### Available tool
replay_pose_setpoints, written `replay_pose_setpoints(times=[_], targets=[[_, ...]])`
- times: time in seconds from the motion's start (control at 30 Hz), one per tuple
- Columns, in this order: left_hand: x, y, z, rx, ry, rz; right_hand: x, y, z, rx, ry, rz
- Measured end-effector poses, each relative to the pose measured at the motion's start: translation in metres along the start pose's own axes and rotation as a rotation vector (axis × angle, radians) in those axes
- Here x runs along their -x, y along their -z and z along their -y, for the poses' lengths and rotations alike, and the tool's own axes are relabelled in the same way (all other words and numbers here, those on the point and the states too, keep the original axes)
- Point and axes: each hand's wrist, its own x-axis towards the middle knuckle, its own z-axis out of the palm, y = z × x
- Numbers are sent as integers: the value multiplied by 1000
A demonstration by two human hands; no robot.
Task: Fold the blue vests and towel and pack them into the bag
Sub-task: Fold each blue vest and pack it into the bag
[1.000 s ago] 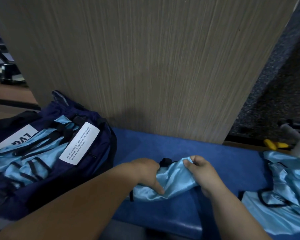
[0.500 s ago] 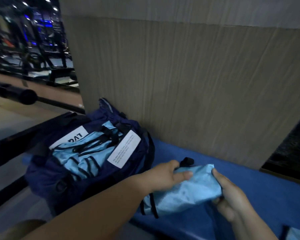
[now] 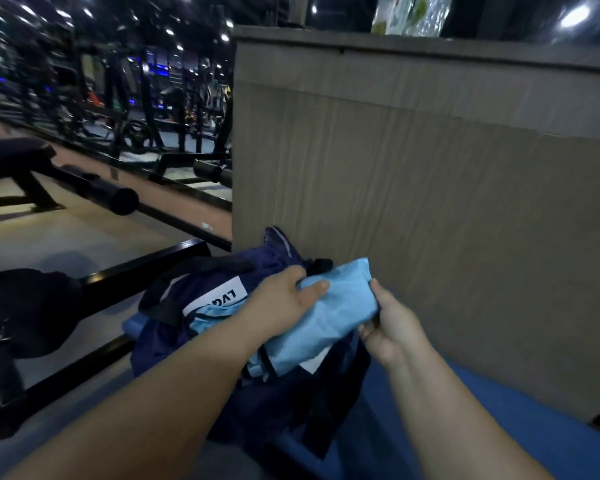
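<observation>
The folded light-blue satin vest with black trim [image 3: 340,317] is held in the air just over the open mouth of the dark navy fabric bag [image 3: 257,407], between both hands. The left grip [image 3: 284,301] grasps the vest's upper-left end, its fingers curled round the cloth. The right grip [image 3: 392,329] pinches the vest's right edge, with fingers tucked beneath it. Inside the bag, more light-blue cloth [image 3: 215,315] shows just below a white rectangular label with black letters [image 3: 219,296]. The bag sits at the left end of the blue padded desk [image 3: 499,414], close against the tall grey-brown wood-grain panel [image 3: 430,202] behind it. Dark gym machines [image 3: 136,98] stand well apart in the dim background on the left
</observation>
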Motion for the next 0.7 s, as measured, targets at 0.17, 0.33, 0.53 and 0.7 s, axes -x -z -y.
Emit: replay_pose_setpoints(times=[0.17,0.33,0.53,0.7], targets=[[-19,41,34,-178,44,-224,-28,-58,-19,43,-64,130],[-28,32,83,-254,192,-129,-42,-60,-48,230,-124,243],[-26,9,102,-293,290,-48,-53,-40,-52,789,11,206],[-32,-7,111,-515,66,-398,-49,-37,-58,1290,414,19]])
